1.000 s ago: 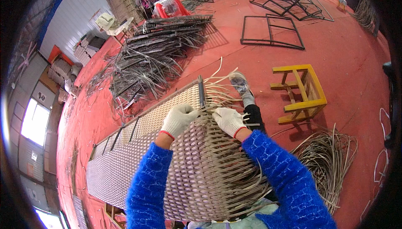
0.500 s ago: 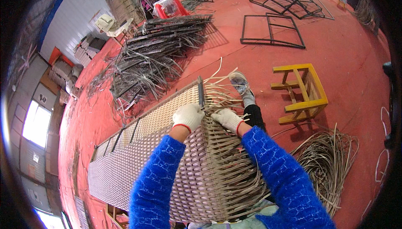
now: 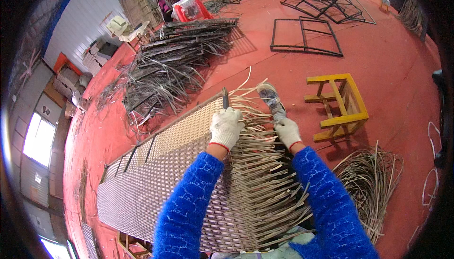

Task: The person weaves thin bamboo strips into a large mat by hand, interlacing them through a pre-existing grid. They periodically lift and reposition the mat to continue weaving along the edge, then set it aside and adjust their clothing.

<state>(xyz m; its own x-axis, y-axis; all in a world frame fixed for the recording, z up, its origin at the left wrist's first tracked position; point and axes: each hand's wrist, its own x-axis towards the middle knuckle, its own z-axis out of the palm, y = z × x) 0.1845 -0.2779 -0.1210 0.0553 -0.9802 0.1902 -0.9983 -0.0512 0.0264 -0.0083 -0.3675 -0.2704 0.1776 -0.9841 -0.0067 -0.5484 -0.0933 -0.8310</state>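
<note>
Woven panel (image 3: 156, 188) directly in front of person, loose strands (image 3: 257, 179) off right edge. Left hand (image 3: 227, 127) on that edge, right hand (image 3: 287, 132) by strand ends; both sets of fingers curled, can't tell if pinching. Yellow stool (image 3: 358, 99) further right.

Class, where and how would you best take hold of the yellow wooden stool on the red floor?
Probably by the nearer raised leg, coming from above and the left: the yellow wooden stool lies on its side, legs pointing left, and that leg is a slim, straight bar with open space beside it.
</note>
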